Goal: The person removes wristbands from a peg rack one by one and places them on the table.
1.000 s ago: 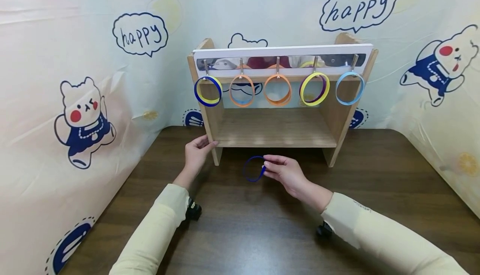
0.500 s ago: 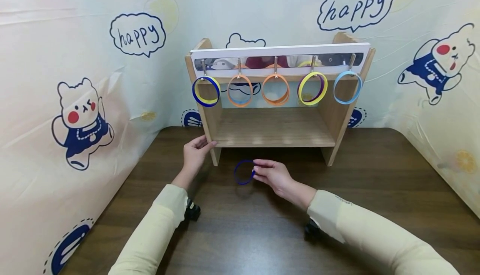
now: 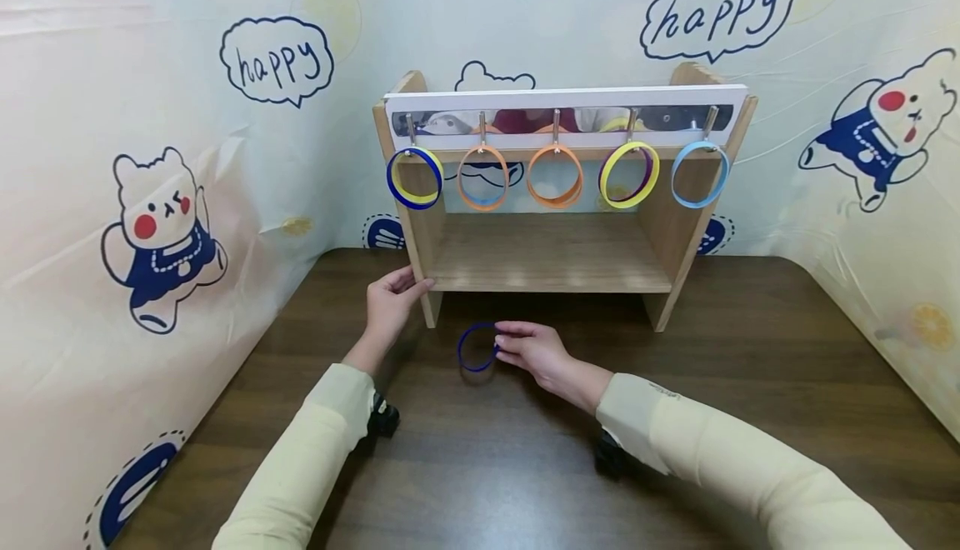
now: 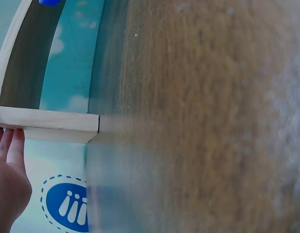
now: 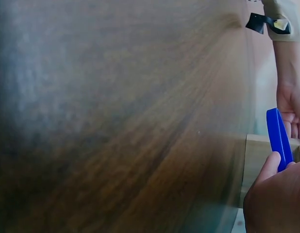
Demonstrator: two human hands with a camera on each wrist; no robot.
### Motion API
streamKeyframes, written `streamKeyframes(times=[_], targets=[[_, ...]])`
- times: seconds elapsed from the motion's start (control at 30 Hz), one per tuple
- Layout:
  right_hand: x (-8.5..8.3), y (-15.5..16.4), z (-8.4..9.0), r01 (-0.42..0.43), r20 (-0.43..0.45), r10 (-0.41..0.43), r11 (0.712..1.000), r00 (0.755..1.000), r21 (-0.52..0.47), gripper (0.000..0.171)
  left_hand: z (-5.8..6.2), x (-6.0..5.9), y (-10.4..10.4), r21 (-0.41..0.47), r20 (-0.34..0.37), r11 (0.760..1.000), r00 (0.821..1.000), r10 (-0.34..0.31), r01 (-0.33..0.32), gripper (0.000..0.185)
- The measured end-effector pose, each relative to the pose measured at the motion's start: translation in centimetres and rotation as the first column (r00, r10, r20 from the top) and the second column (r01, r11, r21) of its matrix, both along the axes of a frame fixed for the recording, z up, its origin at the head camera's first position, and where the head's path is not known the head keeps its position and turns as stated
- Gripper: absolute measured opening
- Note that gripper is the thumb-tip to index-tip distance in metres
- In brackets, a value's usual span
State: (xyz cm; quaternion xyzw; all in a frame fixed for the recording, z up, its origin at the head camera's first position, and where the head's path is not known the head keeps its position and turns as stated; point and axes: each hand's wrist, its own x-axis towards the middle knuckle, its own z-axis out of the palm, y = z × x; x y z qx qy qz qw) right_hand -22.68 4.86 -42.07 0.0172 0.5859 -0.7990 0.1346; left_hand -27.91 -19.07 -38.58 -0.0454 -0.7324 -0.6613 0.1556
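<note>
Between thumb and fingers, my right hand (image 3: 543, 356) pinches the right side of a thin blue ring (image 3: 461, 350). The ring is held up over the table, in front of the wooden rack (image 3: 555, 254). Its broad flat band shows in the right wrist view as a blue ring (image 5: 278, 135) rising from the fingertips. My left hand (image 3: 386, 310) grips the lower front of the rack's left side panel, thumb at the front edge. From the left wrist, the fingers (image 4: 15, 148) lie along the panel's outer face.
Several hooks on the rack's white front bar carry rings: a blue and yellow pair (image 3: 392, 183), orange rings (image 3: 573, 193), a yellow ring (image 3: 654, 179) with purple, and a light blue ring (image 3: 677, 189). A brown table (image 3: 510, 467) lies below; printed cloth (image 3: 187, 58) surrounds it.
My right hand has carried the blue ring to the left and slightly down toward the left hand. The left hand keeps its place on the rack.
</note>
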Motion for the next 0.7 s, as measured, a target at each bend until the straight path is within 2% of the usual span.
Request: streamKeyframes(times=[0.5, 0.7], targets=[[-0.4, -1.5, -0.4, -0.04, 0.019, 0.039, 0.998, 0.999, 0.049, 0.033, -0.1, -0.2, -0.1, -0.017, -0.01, 1.0, 1.0, 0.005, -0.005, 0.037], [-0.4, -1.5, -0.6, -0.057, 0.038, 0.054, 0.993, 0.998, 0.104, 0.032, -2.0, -1.9, -0.8, 0.031, -0.018, 1.0, 1.0, 0.003, -0.003, 0.039]])
